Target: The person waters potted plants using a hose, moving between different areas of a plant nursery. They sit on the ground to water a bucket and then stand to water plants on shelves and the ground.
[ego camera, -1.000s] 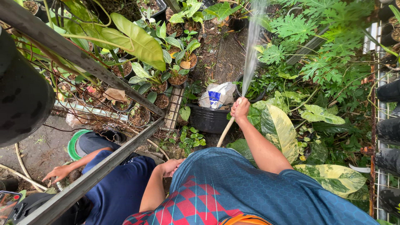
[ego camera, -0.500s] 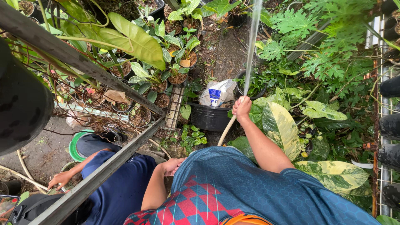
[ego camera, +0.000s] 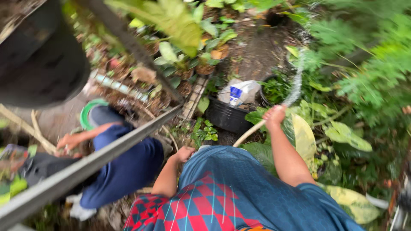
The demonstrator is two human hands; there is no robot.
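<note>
My right hand [ego camera: 274, 115] is stretched forward and shut on the end of a pale garden hose [ego camera: 246, 136]. A stream of water [ego camera: 295, 81] arcs up from it over the green plants at the right. My left hand [ego camera: 185, 153] is drawn back near my waist, its fingers curled in a fist with nothing visible in it. My blue patterned shirt fills the bottom of the view. Just beyond the hose stands a black tub [ego camera: 227, 117] with a white plastic bag [ego camera: 239, 92] lying on it.
Another person in dark blue crouches at the left, one hand [ego camera: 68, 141] near the ground. A grey metal bar [ego camera: 85, 167] slants across in front of them. A black pot [ego camera: 38, 60] hangs at the upper left. Potted plants and big variegated leaves [ego camera: 304, 137] crowd the area.
The view has swung and blurred. The water stream now leans further right. My right hand keeps its hold on the hose; my left hand stays by my waist.
</note>
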